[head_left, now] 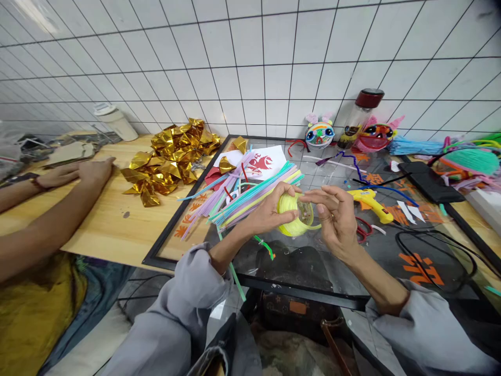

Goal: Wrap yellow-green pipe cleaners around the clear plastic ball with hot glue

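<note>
Above the dark glass-topped board, my left hand (270,210) grips a hollow ring wrapped in fuzzy yellow pipe cleaner (291,228). Its thumb lies across the near side of the wrap, and the ring's open middle looks clear or shiny inside. My right hand (338,219) is curled at the ring's right edge, thumb and fingers bent together. A yellow strand runs from the ring's underside toward that palm, where its end is hidden. Just left of and behind my left hand lies a bundle of pastel pipe cleaners (250,201).
A yellow glue gun (371,203) and red-handled scissors (364,230) lie right of my right hand, with black cable (422,261) beyond. Two decorated animal heads and a bottle (354,122) stand at the wall. Gold foil pieces (172,156) and another person's arms (74,198) are left.
</note>
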The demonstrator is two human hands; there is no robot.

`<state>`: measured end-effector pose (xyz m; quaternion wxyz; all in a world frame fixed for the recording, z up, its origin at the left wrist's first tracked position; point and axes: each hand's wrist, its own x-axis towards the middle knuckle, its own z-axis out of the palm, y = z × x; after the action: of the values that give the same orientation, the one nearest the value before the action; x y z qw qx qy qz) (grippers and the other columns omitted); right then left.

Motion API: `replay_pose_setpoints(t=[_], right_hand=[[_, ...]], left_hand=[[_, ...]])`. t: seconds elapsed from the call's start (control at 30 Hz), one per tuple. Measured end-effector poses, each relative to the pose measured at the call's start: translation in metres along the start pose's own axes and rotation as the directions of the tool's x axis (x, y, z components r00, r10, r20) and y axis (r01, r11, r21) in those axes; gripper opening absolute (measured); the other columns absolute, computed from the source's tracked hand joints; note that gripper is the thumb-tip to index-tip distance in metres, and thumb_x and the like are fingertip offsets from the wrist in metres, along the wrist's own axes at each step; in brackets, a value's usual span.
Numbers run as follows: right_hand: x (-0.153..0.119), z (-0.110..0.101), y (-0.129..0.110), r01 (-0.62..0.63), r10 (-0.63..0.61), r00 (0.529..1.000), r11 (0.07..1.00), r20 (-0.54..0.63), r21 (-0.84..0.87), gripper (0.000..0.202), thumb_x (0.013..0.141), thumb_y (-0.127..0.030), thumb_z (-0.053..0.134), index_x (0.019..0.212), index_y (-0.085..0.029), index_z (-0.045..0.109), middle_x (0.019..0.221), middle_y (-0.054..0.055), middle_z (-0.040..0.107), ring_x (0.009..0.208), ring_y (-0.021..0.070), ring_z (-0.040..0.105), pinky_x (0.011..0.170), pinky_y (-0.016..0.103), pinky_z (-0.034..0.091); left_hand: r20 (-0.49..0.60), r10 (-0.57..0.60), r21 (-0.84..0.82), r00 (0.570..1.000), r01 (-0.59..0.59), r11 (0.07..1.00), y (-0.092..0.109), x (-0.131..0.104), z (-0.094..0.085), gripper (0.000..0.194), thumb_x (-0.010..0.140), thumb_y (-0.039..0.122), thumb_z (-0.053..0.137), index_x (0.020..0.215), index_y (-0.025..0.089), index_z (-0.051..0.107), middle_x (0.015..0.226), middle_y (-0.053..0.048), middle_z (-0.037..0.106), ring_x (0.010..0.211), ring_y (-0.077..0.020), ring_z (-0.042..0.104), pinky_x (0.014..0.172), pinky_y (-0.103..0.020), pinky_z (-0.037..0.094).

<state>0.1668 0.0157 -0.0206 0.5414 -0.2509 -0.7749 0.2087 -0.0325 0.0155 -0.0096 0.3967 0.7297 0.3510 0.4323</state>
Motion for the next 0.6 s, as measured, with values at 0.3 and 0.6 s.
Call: replay_pose_setpoints(t=[0.3, 0.6], right_hand=[[0.0007, -0.0007, 0.006, 0.29, -0.262, 0.956, 0.902, 0.129, -0.319, 0.067, 0.097, -0.009, 0.044, 0.158, -0.029, 0.024, 0.114, 0.009, 0.076, 0.117, 0.0308, 0.067, 0.095, 0.055, 0.043], [0.0037, 0.0018, 0.0036, 0.408, -0.358, 0.912, 0.754, 0.199, -0.515, 0.071, 0.09, 0.002, 0.042, 0.155, -0.024, 0.029, 0.111, 0.007, 0.077, 0.11, 0.0245, 0.067, 0.095, 0.045, 0.04]], left_hand=[[-0.014, -0.019, -0.012, 1.0, 0.019, 1.0, 0.0016, -0.0005, 0.0012, 0.031, 0.083, 0.028, 0.063, 0.104, 0.024, 0.041, 0.132, -0.009, 0.057, 0.123, -0.0249, 0.056, 0.104, -0.04, 0.045], [-0.024, -0.034, -0.024, 0.999, 0.034, 0.999, 0.0011, -0.0003, 0.0016, 0.03, 0.085, 0.029, 0.064, 0.105, 0.023, 0.042, 0.133, -0.01, 0.057, 0.123, -0.0234, 0.056, 0.103, -0.038, 0.047]])
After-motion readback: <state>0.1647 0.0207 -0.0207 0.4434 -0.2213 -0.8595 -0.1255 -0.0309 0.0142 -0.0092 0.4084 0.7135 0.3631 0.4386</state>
